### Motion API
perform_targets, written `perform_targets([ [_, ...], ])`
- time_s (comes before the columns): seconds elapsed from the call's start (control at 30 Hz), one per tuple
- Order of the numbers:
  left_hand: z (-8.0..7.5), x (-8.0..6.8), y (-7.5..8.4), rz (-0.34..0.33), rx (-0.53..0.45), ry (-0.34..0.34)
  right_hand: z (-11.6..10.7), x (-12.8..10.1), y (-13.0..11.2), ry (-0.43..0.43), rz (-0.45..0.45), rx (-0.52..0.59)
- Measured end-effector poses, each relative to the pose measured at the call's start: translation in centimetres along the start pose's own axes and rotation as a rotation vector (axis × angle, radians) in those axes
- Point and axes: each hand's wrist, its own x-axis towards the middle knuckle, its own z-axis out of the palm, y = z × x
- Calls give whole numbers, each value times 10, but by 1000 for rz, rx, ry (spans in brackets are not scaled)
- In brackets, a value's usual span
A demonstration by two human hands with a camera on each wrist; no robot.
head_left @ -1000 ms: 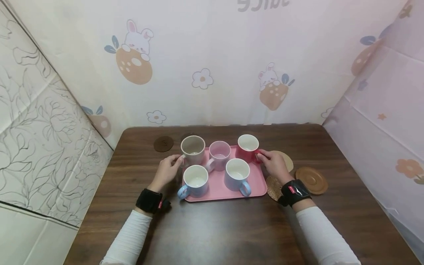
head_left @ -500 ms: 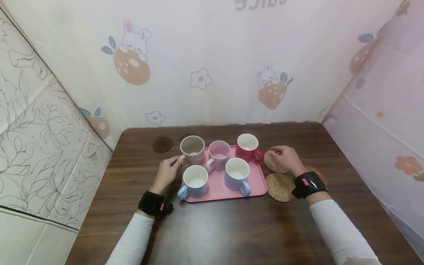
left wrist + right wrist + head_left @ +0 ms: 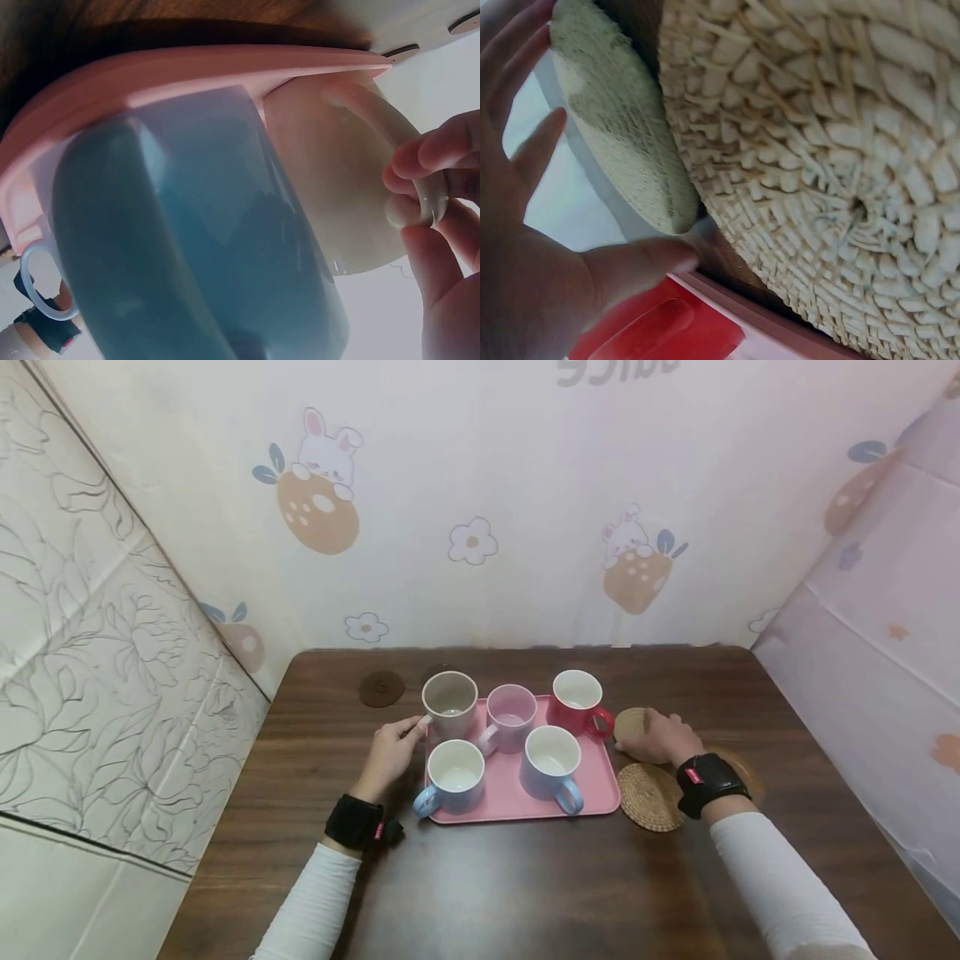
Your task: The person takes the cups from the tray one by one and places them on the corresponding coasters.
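Gripping the thin, light cork coaster (image 3: pixel 633 725) by its rim, the right hand (image 3: pixel 660 739) curled; the left hand (image 3: pixel 392 752) pinched the probably fragile beige mug's (image 3: pixel 450 703) handle.

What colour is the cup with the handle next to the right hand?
Red outside, white inside. The cup shows best in the head view, at the tray's far right corner.
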Motion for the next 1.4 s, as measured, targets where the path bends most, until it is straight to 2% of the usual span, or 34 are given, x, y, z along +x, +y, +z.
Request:
perform_targets([
  [0.23,-1,0,-2,-11,-44,-5,2,1,-6,36,1,-6],
  [0.4,-4,3,-7,-15,-35,15,1,5,-13,62,-11,-45],
  [0.6,-9,6,-7,11,-20,-10,-6,8,-14,69,-13,-53],
  [0.7,-10,6,-6,4,-11,-13,-17,9,-16,71,-36,-58],
  [0.9,-12,9,-3,-4,26,-33,-54,16,-28,64,-119,-174],
  [1.17,-4,9,-3,-24,26,-54,-92,46,-34,93,-186,-222],
  [1.4,-7,10,-2,-47,12,-57,-112,55,-78,96,-260,-170],
])
